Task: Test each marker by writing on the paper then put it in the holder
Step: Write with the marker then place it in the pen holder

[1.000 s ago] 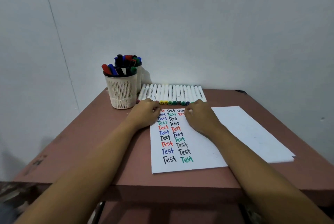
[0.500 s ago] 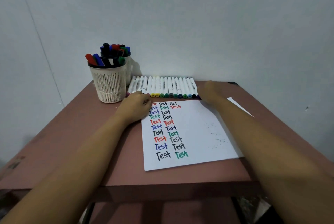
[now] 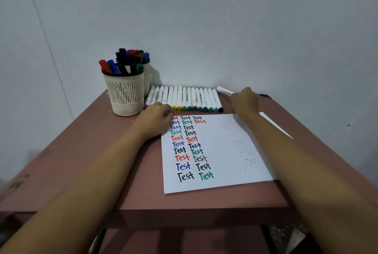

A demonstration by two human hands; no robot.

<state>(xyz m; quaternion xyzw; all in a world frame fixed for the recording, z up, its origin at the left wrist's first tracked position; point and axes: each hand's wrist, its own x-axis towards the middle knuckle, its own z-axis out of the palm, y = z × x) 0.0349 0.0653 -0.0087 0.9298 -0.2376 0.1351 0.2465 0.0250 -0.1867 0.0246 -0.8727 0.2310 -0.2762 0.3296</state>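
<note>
**Legible markings: handwritten "Test" only**

The paper (image 3: 221,151) bears "Test" handwritten repeatedly in red, black, green and blue: two full columns and a short third. Print on the marker row (image 3: 184,98) and on the lone white marker (image 3: 224,90) is too small to read.

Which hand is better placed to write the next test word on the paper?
Right. The right hand grips a white marker just past the blank side of the paper; the left hand holds nothing and rests on its far left corner.
</note>
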